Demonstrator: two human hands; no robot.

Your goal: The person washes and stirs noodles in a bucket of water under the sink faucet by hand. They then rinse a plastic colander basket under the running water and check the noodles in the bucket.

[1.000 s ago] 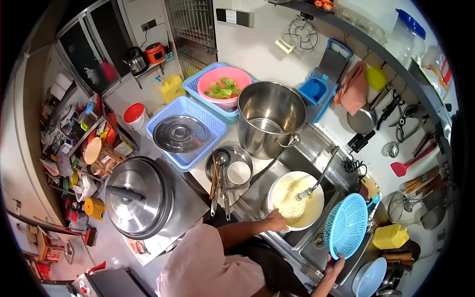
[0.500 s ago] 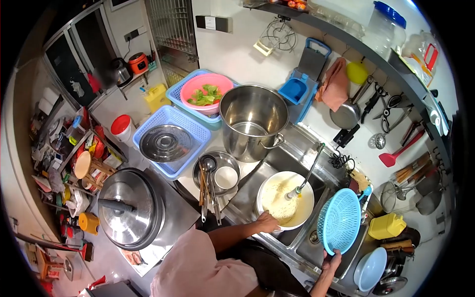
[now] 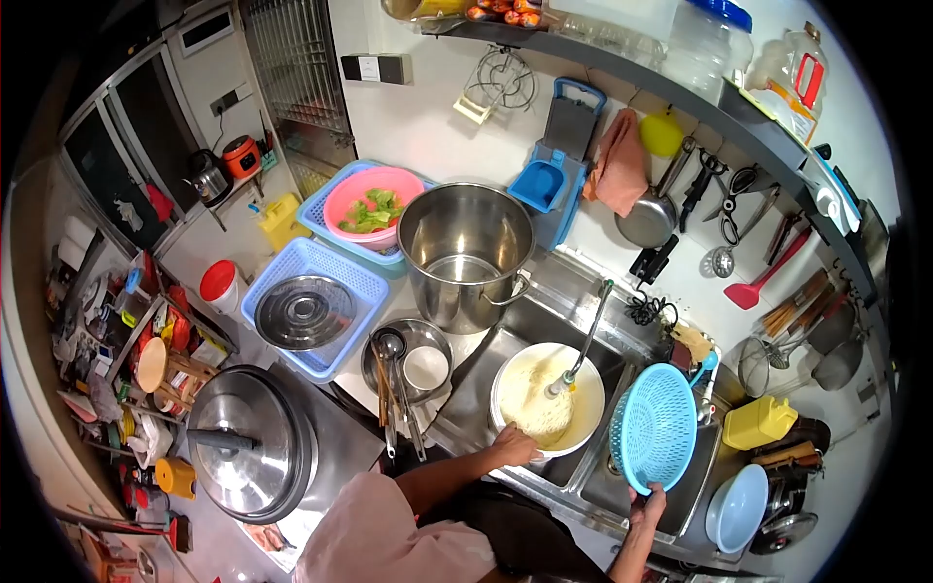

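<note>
My left hand (image 3: 515, 446) is closed over the near-left rim of a white bucket (image 3: 590, 428) in the sink, its fingertips partly hidden. Pale, grain-like food in cloudy yellowish liquid (image 3: 535, 403) lies inside. The end of a thin faucet (image 3: 589, 335) reaches down into the bucket. To the right, my right hand (image 3: 647, 504) grips the lower rim of a light-blue plastic colander (image 3: 655, 428), which is tilted over the right sink basin. Nothing shows inside the colander.
Behind the sink stands a tall steel pot (image 3: 465, 255). Left of the bucket, a steel bowl (image 3: 439, 335) holds ladles and a white cup. A large lidded pot (image 3: 251, 442) is at left. Yellow jug (image 3: 761, 424) and blue basin (image 3: 736, 508) sit at right.
The view has shifted, so most things appear further left and slightly lower. My left hand stays at the bucket's rim, and my right hand keeps hold of the colander.
</note>
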